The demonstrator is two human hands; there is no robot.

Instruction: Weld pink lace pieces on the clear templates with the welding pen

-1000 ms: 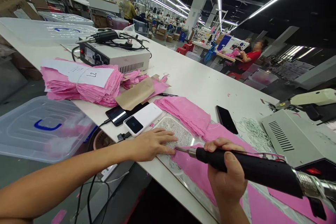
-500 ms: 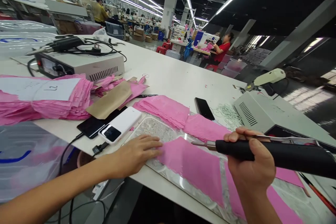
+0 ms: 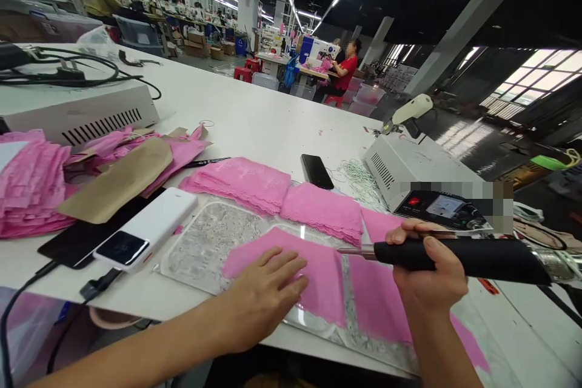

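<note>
My left hand [image 3: 266, 300] lies palm down with fingers spread on a cut piece of pink fabric [image 3: 318, 257]. The fabric rests on a clear board [image 3: 216, 233] with a grey, speckled look. My right hand [image 3: 431, 279] is closed around a black-handled electric hand tool [image 3: 495, 259] with a thin metal tip. That tip is over the right edge of the fabric; contact cannot be made out. A thin metal strip runs along the handle beneath my fingers. Another pink piece [image 3: 377, 300] lies to the right, and two folded pink stacks [image 3: 322, 209] sit behind.
A white power bank [image 3: 159, 221] and a dark phone lie left, beside brown paper [image 3: 122, 182] and bundled pink fabric [image 3: 31, 188]. Another phone [image 3: 317, 171], tangled string [image 3: 359, 176] and a control box [image 3: 422, 163] stand behind. A person in red [image 3: 348, 70] sits farther off.
The view has shifted right. My left hand has slid from the fabric's left corner onto its middle. The tool tip has moved from the piece's back edge toward its right edge.
</note>
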